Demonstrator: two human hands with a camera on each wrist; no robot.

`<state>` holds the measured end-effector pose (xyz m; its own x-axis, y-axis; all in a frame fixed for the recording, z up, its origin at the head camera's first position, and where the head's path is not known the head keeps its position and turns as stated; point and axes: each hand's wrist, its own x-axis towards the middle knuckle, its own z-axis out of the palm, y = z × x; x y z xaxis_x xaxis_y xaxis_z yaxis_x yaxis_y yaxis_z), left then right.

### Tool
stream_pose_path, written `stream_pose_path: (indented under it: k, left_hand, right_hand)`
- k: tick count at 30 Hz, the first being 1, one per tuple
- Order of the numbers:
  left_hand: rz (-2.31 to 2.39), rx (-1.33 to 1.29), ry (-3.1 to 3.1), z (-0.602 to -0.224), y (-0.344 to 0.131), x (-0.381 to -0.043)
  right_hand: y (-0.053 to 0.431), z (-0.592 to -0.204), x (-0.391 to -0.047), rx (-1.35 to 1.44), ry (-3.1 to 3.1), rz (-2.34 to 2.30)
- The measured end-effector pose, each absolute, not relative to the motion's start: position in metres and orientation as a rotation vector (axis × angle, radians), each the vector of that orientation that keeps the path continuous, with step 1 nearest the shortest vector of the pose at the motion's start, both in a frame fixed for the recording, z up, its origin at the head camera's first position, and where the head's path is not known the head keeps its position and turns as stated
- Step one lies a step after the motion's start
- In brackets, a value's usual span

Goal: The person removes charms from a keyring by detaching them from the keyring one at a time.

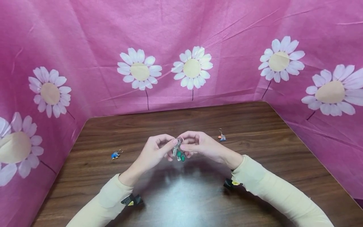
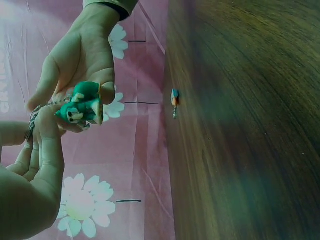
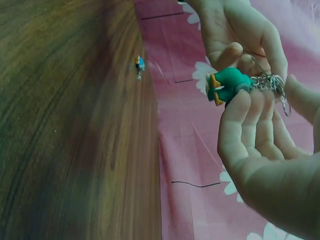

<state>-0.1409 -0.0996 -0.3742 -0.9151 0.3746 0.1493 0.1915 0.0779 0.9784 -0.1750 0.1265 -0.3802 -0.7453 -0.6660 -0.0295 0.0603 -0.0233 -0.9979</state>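
Note:
Both hands meet above the middle of the table. My left hand (image 1: pixel 154 149) pinches a bunch of metal keys (image 1: pixel 175 151) near the top, thumb in front. With thumb and fingers, my right hand (image 1: pixel 202 145) pinches the metal key ring (image 1: pixel 181 139) beside them. A green figure keychain (image 1: pixel 180 155) hangs below on a short chain (image 3: pixel 261 83). In the left wrist view the green figure (image 2: pixel 84 106) dangles between both hands, clear of the table. Fingers hide part of the ring, so I cannot tell how the keys and chain join.
On the brown wooden table (image 1: pixel 181 195), a blue figure keychain (image 1: pixel 115 155) lies to the left. Farther back on the right lies a grey, orange and blue figure keychain (image 1: pixel 222 136). A pink cloth (image 1: pixel 167 25) with white daisies encloses the back and sides.

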Motion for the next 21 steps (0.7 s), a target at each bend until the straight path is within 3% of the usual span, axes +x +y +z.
stream_pose_path:
  k: [21]
  left_hand:
    - [1.93, 0.648, 2.356, -0.376, -0.1051, -0.1404]
  right_hand:
    - [0.1238, -0.3823, -0.1737, -0.643, 1.811, -1.819]
